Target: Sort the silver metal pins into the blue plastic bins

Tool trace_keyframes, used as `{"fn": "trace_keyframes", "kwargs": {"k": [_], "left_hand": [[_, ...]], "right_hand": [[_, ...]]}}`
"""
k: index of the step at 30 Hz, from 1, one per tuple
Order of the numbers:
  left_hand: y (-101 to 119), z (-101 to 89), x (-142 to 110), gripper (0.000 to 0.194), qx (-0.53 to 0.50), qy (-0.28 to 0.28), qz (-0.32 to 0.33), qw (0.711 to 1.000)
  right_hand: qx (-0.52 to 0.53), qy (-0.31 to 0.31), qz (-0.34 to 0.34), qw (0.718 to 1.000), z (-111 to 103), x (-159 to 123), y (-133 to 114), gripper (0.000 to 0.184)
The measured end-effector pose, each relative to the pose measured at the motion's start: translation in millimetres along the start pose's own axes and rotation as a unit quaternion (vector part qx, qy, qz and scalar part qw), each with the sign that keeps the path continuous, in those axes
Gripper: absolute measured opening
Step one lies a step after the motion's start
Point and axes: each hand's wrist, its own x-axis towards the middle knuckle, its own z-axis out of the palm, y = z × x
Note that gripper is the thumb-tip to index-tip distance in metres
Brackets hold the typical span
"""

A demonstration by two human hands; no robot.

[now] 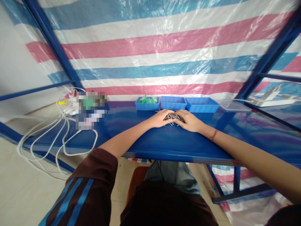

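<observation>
A small heap of thin, dark-silver metal nails or screws (pixel 173 117) lies on the blue tabletop; it is too small to tell which kind. My left hand (pixel 162 118) curves around the heap from the left, fingers bent over its far side. From the right, my right hand (pixel 190 121) cups it in the same way, with a red string on the wrist. The fingertips of both hands nearly meet at the heap, and a few pieces stick out near the thumbs. Part of the heap is hidden under the hands.
Behind my hands stand a blue bin (pixel 147 105) with green-and-white contents, a middle blue bin (pixel 173 103) and a right blue bin (pixel 202 105). A clear plastic lid (pixel 235 106) lies farther right. White cables (pixel 68 138) loop over the left side. Blue posts (pixel 265 59) frame the desk.
</observation>
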Motion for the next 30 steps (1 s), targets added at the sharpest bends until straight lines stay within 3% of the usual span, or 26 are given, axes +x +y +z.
{"fn": "trace_keyframes", "kwargs": {"k": [11,17,25,30], "left_hand": [[3,-2.4,2,0.013,-0.012,0.090,-0.059,0.994],[0,-2.4,1,0.017,-0.034,0.150,-0.099,0.983],[5,-2.7,-2,0.026,0.019,0.106,-0.051,0.993],[18,-7.2,-9,0.043,0.046,0.044,-0.062,0.996]], "right_hand": [[-0.086,0.020,0.035,0.995,4,12,-7,0.038],[-0.093,0.053,0.056,0.993,7,21,-10,0.036],[-0.008,0.070,0.043,0.997,5,14,-7,0.028],[0.004,0.031,0.011,0.999,-8,7,-14,0.031]]}}
